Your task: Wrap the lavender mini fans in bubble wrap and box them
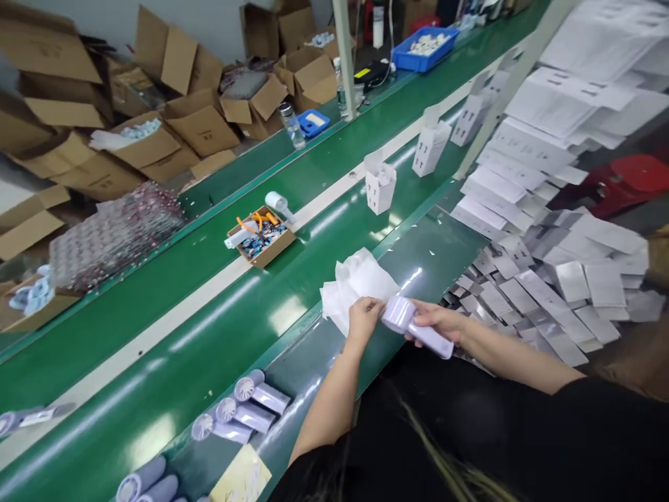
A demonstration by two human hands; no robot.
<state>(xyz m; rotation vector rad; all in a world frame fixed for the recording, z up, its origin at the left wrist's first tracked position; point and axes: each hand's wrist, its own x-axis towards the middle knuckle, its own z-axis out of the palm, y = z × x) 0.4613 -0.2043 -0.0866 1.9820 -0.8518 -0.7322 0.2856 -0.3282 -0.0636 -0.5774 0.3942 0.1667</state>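
A lavender handheld fan point(400, 314) is tilted in front of me, its handle gripped by my right hand point(436, 322). Beside the fan's round head, my left hand point(364, 317) is closed in a pinch; what its fingers hold, if anything, is too small to make out. Just beyond that hand, a pile of thin white bags point(366, 275) rests at the edge of the work surface. More lavender fans point(251, 411) lie in a row to my left, with others at the lower left corner.
A small carton point(269, 244) of tools and small parts sits on the green conveyor point(209, 341). White printed boxes point(380, 188) stand farther along it. Stacked flat white boxes point(548, 167) rise at right. Open cardboard cartons point(198, 125) and a blue tray point(418, 59) line the far side.
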